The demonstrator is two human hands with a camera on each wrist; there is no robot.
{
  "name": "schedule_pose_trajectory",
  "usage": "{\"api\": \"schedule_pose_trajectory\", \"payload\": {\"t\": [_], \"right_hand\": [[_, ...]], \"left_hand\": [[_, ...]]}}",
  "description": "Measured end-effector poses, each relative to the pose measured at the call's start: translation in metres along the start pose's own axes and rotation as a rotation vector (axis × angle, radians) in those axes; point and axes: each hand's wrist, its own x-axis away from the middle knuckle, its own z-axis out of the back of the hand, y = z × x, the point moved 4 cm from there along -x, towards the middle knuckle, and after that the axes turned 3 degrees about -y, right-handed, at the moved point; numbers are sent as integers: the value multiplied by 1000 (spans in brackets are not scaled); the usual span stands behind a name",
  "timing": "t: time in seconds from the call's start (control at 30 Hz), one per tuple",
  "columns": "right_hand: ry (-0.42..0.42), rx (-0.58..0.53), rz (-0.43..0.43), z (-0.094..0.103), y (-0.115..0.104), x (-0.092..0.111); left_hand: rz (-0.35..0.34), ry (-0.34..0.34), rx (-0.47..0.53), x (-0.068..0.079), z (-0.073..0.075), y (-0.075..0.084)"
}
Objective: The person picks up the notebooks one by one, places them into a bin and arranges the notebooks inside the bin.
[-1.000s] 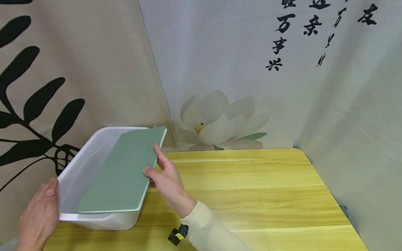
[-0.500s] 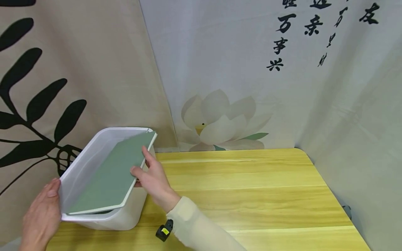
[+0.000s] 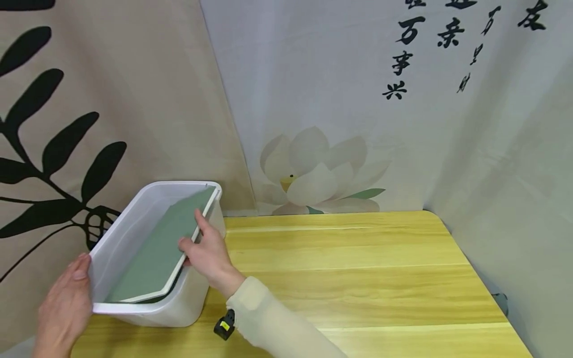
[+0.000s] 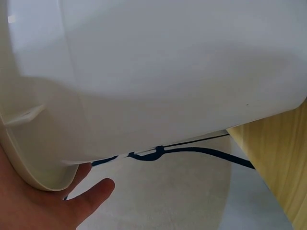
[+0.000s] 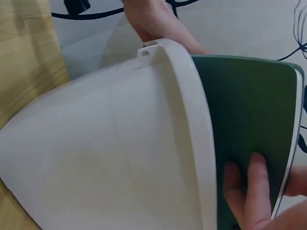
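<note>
A white plastic bin point(image 3: 192, 298) stands at the left of the table in the head view. Inside it, tilted, lies a thin green-covered notebook point(image 3: 147, 258) with white edges, its near right edge standing highest. My right hand point(image 3: 208, 256) pinches that edge, thumb on top and other fingers at the side and below. In the right wrist view, fingers point(image 5: 258, 187) lie against the dark green underside. My left hand point(image 3: 67, 303) rests on the bin's left rim with mostly straight fingers; the left wrist view shows the outer wall and extended fingers point(image 4: 93, 197). The bin's floor is hidden.
The wooden table point(image 3: 358, 278) extends to the right of the bin. Behind hangs a curtain point(image 3: 313, 89) with a printed flower and characters; another curtain with black leaves point(image 3: 105, 169) borders the left. A small black device point(image 3: 225, 324) sits at my right wrist.
My right hand has moved left, carrying the notebook from over the bin's right rim down inside it. The notebook tilts more steeply now. My left hand stays on the rim.
</note>
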Motion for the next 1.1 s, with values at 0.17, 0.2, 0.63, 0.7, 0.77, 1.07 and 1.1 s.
{"api": "schedule_pose_trajectory", "payload": {"t": [0.17, 0.2, 0.63, 0.7, 0.77, 1.07, 1.1], "right_hand": [[23, 80, -4, -4, 3, -1], [23, 101, -6, -5, 4, -1], [-49, 528, -6, -13, 2, -9], [-102, 598, 6, -14, 0, -11], [-147, 674, 20, -15, -4, -12], [-78, 786, 229, -11, -3, -1], [-80, 763, 244, -9, -2, 2]], "left_hand": [[25, -35, -4, -1, 1, 1], [32, -42, -5, -1, 1, 1], [25, -42, -4, 0, 0, 4], [21, -40, -8, -1, -1, 6], [19, -44, -6, -3, -2, 7], [51, -60, 34, -5, -1, 7], [58, -65, 34, -5, -1, 6]]}}
